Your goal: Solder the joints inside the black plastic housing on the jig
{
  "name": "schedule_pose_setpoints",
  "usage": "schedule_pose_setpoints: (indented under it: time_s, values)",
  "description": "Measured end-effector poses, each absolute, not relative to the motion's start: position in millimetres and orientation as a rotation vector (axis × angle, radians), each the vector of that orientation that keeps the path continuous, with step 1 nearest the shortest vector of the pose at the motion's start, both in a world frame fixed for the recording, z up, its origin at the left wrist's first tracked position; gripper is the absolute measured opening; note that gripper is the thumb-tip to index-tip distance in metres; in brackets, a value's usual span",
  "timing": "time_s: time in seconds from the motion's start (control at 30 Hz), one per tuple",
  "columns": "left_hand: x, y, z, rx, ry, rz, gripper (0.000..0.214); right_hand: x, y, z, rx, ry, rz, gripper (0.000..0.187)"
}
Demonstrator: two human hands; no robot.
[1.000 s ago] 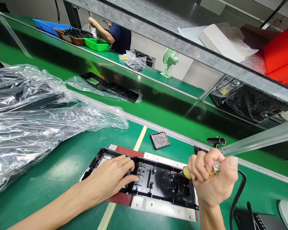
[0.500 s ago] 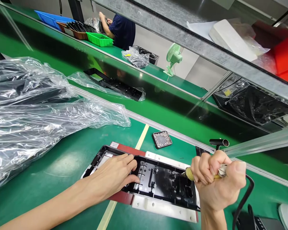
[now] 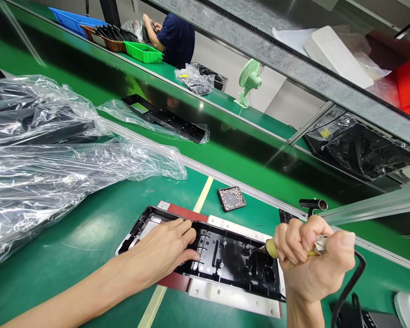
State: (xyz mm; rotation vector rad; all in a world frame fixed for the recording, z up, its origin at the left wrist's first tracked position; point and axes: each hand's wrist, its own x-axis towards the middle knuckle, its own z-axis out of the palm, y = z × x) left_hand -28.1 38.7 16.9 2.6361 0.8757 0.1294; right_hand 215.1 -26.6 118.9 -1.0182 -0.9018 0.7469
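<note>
A black plastic housing lies in a red and white fixture on the green bench. My left hand lies flat on the housing's left part, fingers stretched out, pressing it down. My right hand is closed in a fist round a yellow-handled corded tool. The tool's tip touches the housing's right part. A black cable runs from my fist down to the right.
A small black tray of screws sits behind the fixture. Clear plastic bags with black parts fill the left. A bagged black frame lies on the conveyor. Another person in dark blue works far behind, near a green fan.
The view has shifted slightly. Both hands stay on the housing in nearly the same places, the tool tip still at the right part.
</note>
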Motion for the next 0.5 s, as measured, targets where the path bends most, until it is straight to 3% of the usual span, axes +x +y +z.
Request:
schedule_pose_setpoints:
  time_s: [0.5]
  values:
    - [-28.6,38.8,14.1,2.631,0.86,0.225,0.026,213.6,-26.3,118.5,-0.998,-0.912,0.759,0.058]
